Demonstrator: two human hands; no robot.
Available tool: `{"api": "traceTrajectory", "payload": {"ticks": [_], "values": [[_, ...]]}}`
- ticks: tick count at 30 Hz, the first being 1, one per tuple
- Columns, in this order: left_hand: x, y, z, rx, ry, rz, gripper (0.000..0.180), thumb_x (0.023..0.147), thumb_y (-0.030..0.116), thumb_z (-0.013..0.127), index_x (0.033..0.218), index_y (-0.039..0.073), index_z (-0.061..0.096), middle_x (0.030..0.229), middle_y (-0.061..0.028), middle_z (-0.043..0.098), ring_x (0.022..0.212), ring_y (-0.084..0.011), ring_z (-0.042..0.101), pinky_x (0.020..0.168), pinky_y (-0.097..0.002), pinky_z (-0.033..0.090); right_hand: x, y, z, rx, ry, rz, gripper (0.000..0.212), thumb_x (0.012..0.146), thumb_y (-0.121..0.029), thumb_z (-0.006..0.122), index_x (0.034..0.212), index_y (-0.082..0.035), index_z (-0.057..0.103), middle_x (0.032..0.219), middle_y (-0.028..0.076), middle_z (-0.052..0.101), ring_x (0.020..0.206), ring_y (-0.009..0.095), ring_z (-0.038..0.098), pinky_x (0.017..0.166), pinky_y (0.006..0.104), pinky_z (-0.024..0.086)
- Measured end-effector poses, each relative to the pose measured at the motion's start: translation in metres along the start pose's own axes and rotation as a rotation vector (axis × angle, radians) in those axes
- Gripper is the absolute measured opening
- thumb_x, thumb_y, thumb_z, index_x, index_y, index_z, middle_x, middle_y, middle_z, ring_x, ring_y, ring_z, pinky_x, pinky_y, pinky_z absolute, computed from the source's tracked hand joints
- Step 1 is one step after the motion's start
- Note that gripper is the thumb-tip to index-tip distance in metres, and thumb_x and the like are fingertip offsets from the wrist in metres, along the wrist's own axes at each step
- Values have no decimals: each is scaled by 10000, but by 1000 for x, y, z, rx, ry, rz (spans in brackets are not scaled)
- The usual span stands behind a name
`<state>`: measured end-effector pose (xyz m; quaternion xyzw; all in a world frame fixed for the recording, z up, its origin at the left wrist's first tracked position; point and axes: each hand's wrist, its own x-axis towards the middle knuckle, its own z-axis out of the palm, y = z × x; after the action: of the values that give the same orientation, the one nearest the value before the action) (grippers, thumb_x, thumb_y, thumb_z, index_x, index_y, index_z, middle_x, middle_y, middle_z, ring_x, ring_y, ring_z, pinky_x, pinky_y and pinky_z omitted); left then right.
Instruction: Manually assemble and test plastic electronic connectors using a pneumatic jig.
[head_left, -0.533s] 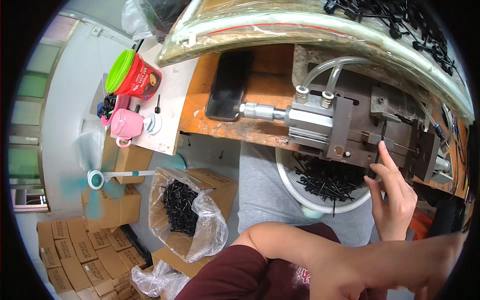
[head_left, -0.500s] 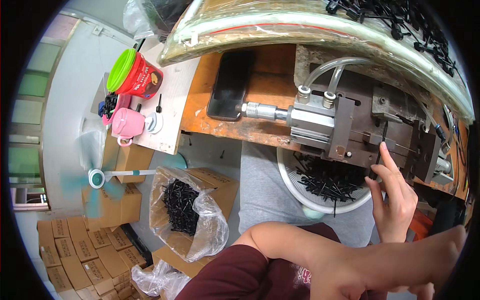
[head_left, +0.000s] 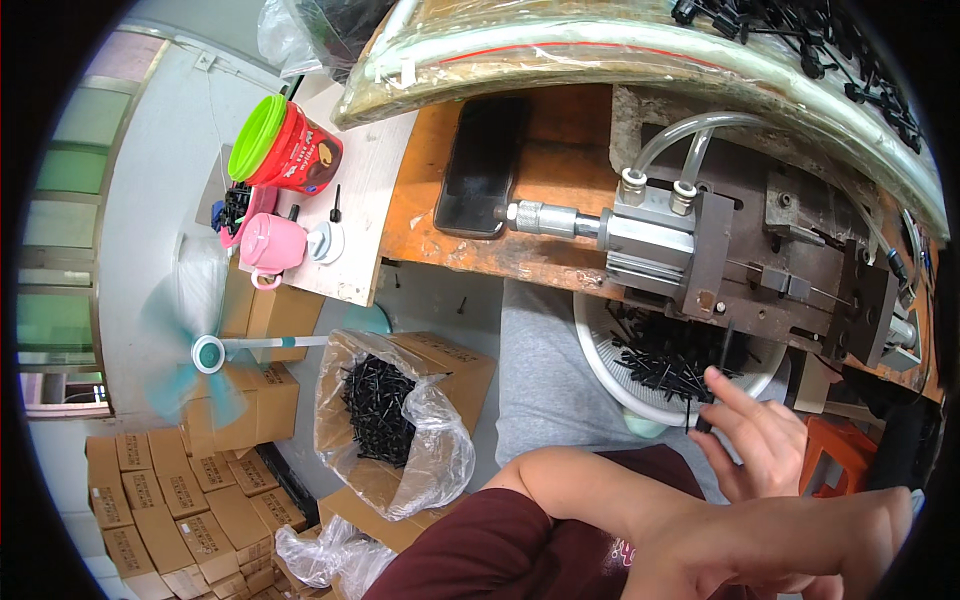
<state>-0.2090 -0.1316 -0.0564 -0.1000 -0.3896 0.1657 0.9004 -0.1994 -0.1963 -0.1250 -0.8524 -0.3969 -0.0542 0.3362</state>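
My right hand [head_left: 757,440] is closed in a pinch on a thin black rod-like part with a thicker end [head_left: 704,420]. It is over the near rim of a white basket [head_left: 648,425] filled with similar black parts [head_left: 665,362]. Beyond it lies a metal clamping fixture [head_left: 785,283] with a silver pneumatic cylinder [head_left: 650,250]. My left forearm crosses the lower part of the view. My left hand [head_left: 872,540], close to the camera at the lower right, has bent fingers; what they hold, if anything, is hidden.
A black phone [head_left: 482,165] lies on the wooden bench. To the left stand a red tub [head_left: 308,155] and pink cup [head_left: 272,243]. Below are a plastic-lined carton [head_left: 335,425] of black parts, a fan [head_left: 208,354] and stacked cartons [head_left: 160,490]. An orange stool [head_left: 832,455] is at right.
My right hand has drawn back from the fixture, down and to the left, with the black part in its fingers. The whole view has shifted slightly.
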Motion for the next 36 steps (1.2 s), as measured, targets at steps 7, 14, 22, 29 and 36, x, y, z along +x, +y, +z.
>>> {"api": "traceTrajectory", "payload": {"ticks": [7,14,22,29,36], "values": [[-29,40,0,-149,43,-670,299,1047,116,550,1264,-89,555,1077,-136,669,843,-213,679,680,-285,529,-11,9,12,37,-162,-17,262,722,-100,854,928,-18,716,1151,139,749,702,217,705,590,339,509],[-17,116,-19,246,-130,-971,235,972,87,645,1072,-114,714,878,-185,747,707,-322,720,613,-347,549,1,15,-22,-24,-307,-9,313,787,-176,815,1034,-22,698,1140,138,737,782,257,724,661,359,569],[4,142,-25,648,-342,-972,184,856,67,704,961,-76,756,968,-238,751,753,-304,744,597,-344,536,99,42,-99,-366,358,-161,186,804,-40,790,975,-30,720,927,116,748,778,289,722,687,372,570],[-24,143,-35,969,-434,-1046,265,815,45,736,1066,-34,758,1028,-165,768,810,-282,750,661,-340,562,216,83,-116,-912,44,-363,438,750,92,708,1153,-75,672,1075,113,736,951,321,703,753,416,578],[-30,154,-39,1095,-400,-1108,270,810,47,746,1074,-7,767,1013,-145,779,874,-281,766,736,-337,588,234,107,-121,-789,-122,-192,422,757,72,722,1151,-67,663,1111,109,729,1047,329,688,875,450,563]]}}
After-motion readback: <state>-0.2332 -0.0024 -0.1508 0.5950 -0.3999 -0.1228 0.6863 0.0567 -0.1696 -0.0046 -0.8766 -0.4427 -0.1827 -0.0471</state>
